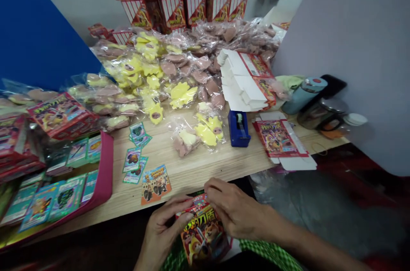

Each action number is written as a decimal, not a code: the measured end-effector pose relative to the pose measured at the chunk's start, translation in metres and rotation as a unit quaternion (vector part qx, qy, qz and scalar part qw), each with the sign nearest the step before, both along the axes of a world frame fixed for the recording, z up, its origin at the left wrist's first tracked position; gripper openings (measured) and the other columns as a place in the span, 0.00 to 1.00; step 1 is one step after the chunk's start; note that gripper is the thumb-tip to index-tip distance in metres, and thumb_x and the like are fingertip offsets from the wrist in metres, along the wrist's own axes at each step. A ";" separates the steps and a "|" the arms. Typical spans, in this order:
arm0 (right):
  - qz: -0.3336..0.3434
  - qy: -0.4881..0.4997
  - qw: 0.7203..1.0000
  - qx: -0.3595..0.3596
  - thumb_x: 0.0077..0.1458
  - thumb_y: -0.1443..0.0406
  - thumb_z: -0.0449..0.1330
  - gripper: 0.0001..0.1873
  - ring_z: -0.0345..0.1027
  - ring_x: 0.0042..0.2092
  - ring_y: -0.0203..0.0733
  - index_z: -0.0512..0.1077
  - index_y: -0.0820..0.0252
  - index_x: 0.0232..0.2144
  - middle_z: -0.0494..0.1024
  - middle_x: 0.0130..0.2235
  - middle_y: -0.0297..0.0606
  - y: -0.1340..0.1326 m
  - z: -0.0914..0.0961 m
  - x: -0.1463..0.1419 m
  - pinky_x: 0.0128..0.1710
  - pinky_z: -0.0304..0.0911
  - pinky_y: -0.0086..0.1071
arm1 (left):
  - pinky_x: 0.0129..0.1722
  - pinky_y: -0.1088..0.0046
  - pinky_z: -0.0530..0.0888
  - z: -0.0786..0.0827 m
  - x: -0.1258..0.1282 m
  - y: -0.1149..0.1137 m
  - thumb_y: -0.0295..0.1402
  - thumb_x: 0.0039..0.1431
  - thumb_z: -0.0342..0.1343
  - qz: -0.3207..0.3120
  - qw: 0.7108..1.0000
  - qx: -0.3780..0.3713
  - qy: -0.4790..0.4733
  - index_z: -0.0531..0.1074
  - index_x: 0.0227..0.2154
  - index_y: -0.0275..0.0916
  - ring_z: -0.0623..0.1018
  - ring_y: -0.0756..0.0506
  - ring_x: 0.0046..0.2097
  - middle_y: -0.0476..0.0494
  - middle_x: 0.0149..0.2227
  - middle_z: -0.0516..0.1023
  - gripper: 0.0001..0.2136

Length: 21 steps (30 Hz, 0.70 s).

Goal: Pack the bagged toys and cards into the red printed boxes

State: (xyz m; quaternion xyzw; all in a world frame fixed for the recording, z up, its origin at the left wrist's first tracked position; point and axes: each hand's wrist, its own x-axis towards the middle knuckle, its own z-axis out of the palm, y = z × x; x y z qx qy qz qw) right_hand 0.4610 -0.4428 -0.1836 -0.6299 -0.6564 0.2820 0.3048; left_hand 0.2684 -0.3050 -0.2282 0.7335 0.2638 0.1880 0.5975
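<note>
A red printed cardboard box with yellow lettering and cartoon animals is held above my lap, just off the table's front edge. My left hand wraps its left side, with the thumb on the front near the top. Fingers of my right hand are bent over the upper right corner and top of the box. What the right fingertips press on is hidden. On the table near the hands lie an orange picture card, several green-bordered cards and a bagged yellow toy.
Bagged pink and yellow toys heap along the back, below stacked red boxes. A pink bin of cards stands left. Rightward are a blue tape dispenser, flattened boxes, a stack of cartons and a blue bottle.
</note>
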 end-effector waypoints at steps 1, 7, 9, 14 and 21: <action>-0.006 0.015 1.000 0.015 0.59 0.77 0.52 0.09 0.64 0.43 0.43 0.66 0.60 0.36 0.71 0.42 0.43 -0.001 0.000 0.001 0.42 0.65 0.35 | 0.44 0.67 0.82 0.004 0.004 0.000 0.40 0.58 0.65 -0.012 1.000 0.007 -0.009 0.85 0.40 0.48 0.85 0.39 0.43 0.39 0.42 0.86 0.09; -0.204 0.146 0.964 0.092 0.64 0.71 0.52 0.10 0.71 0.44 0.41 0.70 0.59 0.46 0.75 0.44 0.41 -0.002 0.021 0.047 0.43 0.68 0.35 | 0.41 0.73 0.81 0.060 0.026 0.011 0.33 0.63 0.62 0.033 0.972 0.208 -0.103 0.84 0.44 0.52 0.84 0.44 0.41 0.48 0.43 0.86 0.10; -0.398 0.148 0.905 0.037 0.62 0.72 0.53 0.12 0.71 0.36 0.38 0.70 0.61 0.47 0.76 0.40 0.39 0.000 0.023 0.077 0.34 0.67 0.31 | 0.44 0.73 0.80 0.074 0.034 0.017 0.30 0.61 0.63 0.106 0.938 0.300 -0.139 0.82 0.45 0.51 0.83 0.45 0.43 0.50 0.45 0.84 0.12; -0.536 0.183 0.821 -0.080 0.62 0.71 0.55 0.05 0.67 0.21 0.35 0.71 0.64 0.34 0.72 0.25 0.35 0.017 0.010 0.123 0.18 0.56 0.24 | 0.43 0.74 0.78 0.062 0.065 0.020 0.22 0.56 0.65 0.092 0.895 0.383 -0.207 0.80 0.47 0.46 0.83 0.47 0.44 0.49 0.47 0.83 0.17; -0.528 0.233 0.816 -0.033 0.60 0.65 0.56 0.04 0.76 0.29 0.37 0.67 0.59 0.33 0.74 0.31 0.33 0.021 0.003 0.119 0.27 0.69 0.27 | 0.40 0.73 0.79 0.037 0.069 0.018 0.19 0.56 0.65 0.058 0.875 0.444 -0.185 0.78 0.49 0.43 0.83 0.44 0.45 0.42 0.51 0.82 0.19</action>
